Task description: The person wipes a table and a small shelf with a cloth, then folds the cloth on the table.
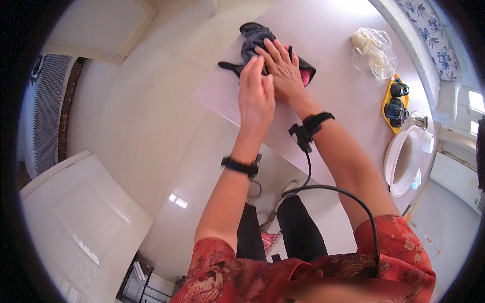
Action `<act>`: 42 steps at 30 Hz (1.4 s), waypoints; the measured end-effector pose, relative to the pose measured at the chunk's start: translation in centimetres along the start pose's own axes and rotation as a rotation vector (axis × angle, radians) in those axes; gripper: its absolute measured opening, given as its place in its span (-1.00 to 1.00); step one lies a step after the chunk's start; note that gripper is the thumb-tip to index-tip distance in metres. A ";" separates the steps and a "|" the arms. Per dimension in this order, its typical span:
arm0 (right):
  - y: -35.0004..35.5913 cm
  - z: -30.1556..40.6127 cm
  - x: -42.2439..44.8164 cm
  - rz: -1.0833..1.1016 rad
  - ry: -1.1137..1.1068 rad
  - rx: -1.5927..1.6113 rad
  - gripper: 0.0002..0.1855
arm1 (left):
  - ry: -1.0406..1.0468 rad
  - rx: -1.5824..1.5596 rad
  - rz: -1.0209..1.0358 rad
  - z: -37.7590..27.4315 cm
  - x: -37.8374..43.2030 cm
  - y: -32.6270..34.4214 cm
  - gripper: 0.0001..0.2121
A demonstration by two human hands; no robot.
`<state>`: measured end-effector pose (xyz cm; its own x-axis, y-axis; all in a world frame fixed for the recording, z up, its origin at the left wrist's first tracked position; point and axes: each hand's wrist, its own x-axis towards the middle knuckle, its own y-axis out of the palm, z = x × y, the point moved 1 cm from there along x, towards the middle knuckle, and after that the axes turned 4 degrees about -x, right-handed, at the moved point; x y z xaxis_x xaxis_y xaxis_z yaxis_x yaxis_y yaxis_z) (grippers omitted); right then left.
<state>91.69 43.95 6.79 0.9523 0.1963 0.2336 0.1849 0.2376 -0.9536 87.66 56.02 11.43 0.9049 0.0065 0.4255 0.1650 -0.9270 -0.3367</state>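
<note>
A dark grey cloth item (252,44) with black trim and a pink part (305,76) lies bunched near the edge of a pale table (333,94). It may be a glove or a small garment; the hands cover its middle. My right hand (282,74) rests flat across it, palm down with the fingers spread. Close beside it, my left hand (257,91) reaches to the near side of the cloth, fingers held together. Whether those left fingers pinch the fabric is hidden. A black strap with a device sits on each wrist.
A clear plastic bag (375,53) with cream-coloured contents lies to the right. Beyond my right arm are a yellow tray (386,99) of several dark cups, a glass jar (419,120) and a white basin (390,161). A black cable (341,186) runs from my right wrist.
</note>
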 end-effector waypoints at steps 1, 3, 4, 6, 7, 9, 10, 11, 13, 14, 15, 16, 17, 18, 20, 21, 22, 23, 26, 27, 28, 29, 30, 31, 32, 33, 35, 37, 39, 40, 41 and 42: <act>-0.3 0.1 -1.5 0.027 0.002 -0.046 -0.36 | 0.043 0.071 0.022 0.8 0.4 1.5 -0.67; -0.6 0.3 -3.8 0.031 0.000 -0.018 -0.35 | -0.006 0.162 0.037 2.3 0.6 2.7 -0.70; -1.4 0.6 -4.5 0.033 0.015 0.037 -0.35 | -0.066 0.134 0.049 2.9 0.7 2.7 -0.71; -3.0 0.8 -5.6 0.034 0.045 0.145 -0.34 | -0.084 0.098 0.045 3.1 0.2 2.9 -0.74; -3.2 0.7 -6.3 0.039 0.048 0.195 -0.33 | -0.038 0.127 0.052 3.0 -0.2 3.1 -0.74; -3.5 0.4 -7.4 0.039 0.051 0.293 -0.32 | 0.063 0.184 0.061 2.9 -0.8 3.4 -0.74; -3.9 0.2 -7.8 0.053 0.065 0.333 -0.36 | 0.048 0.192 0.067 2.9 -0.9 3.6 -0.74; -4.5 -0.5 -7.9 0.075 0.028 0.457 -0.41 | 0.063 0.220 0.075 3.0 -0.9 3.8 -0.74; -5.8 -2.4 -8.0 0.125 -0.055 0.708 -0.51 | 0.083 0.282 0.085 3.3 -1.0 3.4 -0.74; -6.8 -3.8 -8.0 0.209 0.106 1.124 -0.67 | 0.087 0.358 0.104 3.3 -1.0 3.3 -0.73; -8.3 -5.2 -7.6 0.074 0.160 1.062 -0.78 | 0.088 0.393 0.106 3.1 -1.1 3.4 -0.72; -8.6 -7.1 -7.5 -0.105 0.152 0.696 -0.77 | 0.091 0.433 0.108 3.0 -1.1 3.5 -0.71; -9.0 -9.3 -7.3 -0.169 0.148 0.481 -0.72 | 0.093 0.475 0.109 3.0 -1.2 3.6 -0.71; -9.2 -11.4 -7.6 -0.184 0.219 0.348 -0.65 | 0.075 0.464 0.130 2.5 -1.1 4.1 -0.69; -8.0 -14.2 -8.0 -0.170 0.166 0.138 -0.63 | 0.100 0.487 0.139 2.5 -0.8 4.1 -0.67; -7.5 -14.7 -8.1 -0.156 0.140 0.037 -0.62 | 0.106 0.502 0.145 2.5 -0.8 4.2 -0.66; -6.9 -15.1 -8.3 -0.151 0.110 -0.003 -0.61 | 0.107 0.506 0.141 2.4 -0.8 4.2 -0.65; -6.3 -15.4 -8.5 -0.146 0.079 -0.043 -0.60 | 0.107 0.510 0.137 2.4 -0.8 4.3 -0.64; -5.5 -15.5 -8.7 -0.160 0.058 -0.085 -0.58 | 0.099 0.539 0.139 2.3 -0.8 4.2 -0.61; -5.5 -15.5 -8.7 -0.167 0.062 -0.089 -0.58 | 0.093 0.549 0.140 2.3 -0.8 4.3 -0.60; -5.5 -15.4 -8.8 -0.169 0.064 -0.073 -0.58 | 0.095 0.558 0.140 2.4 -0.7 4.4 -0.59; -5.5 -15.4 -8.8 -0.171 0.068 -0.059 -0.58 | 0.097 0.571 0.150 2.5 -0.7 4.3 -0.59; -5.6 -15.4 -8.8 -0.175 0.071 -0.049 -0.58 | 0.101 0.579 0.159 2.5 -0.6 4.3 -0.60; -5.6 -15.4 -8.7 -0.175 0.074 -0.047 -0.58 | 0.105 0.586 0.168 2.7 -0.4 4.3 -0.61; -5.6 -15.3 -8.7 -0.175 0.078 -0.045 -0.58 | 0.104 0.588 0.180 2.8 0.0 4.4 -0.61; -5.6 -15.3 -8.5 -0.176 0.082 -0.044 -0.58 | 0.103 0.588 0.191 3.0 0.5 4.7 -0.62; -5.9 -15.3 -8.6 -0.175 0.095 -0.036 -0.59 | 0.134 0.595 0.190 3.5 2.0 5.5 -0.63; -6.0 -15.3 -8.5 -0.173 0.098 -0.035 -0.60 | 0.188 0.611 0.161 4.5 3.7 6.7 -0.64; -5.9 -15.3 -8.4 -0.166 0.097 -0.046 -0.60 | 0.235 0.637 0.108 5.9 5.6 8.1 -0.63; -6.0 -15.3 -8.4 -0.166 0.102 -0.047 -0.59 | 0.251 0.645 0.100 6.3 6.6 8.7 -0.63; -6.1 -15.3 -8.4 -0.165 0.107 -0.048 -0.59 | 0.269 0.653 0.093 6.6 7.6 9.3 -0.64; -6.3 -15.2 -8.2 -0.168 0.106 -0.044 -0.59 | 0.302 0.661 0.070 7.1 8.7 9.7 -0.66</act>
<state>86.36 26.41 7.98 0.9271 0.0552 0.3708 0.3515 0.2161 -0.9109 99.95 49.78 5.88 0.7899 -0.2370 0.5655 0.3993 -0.5012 -0.7677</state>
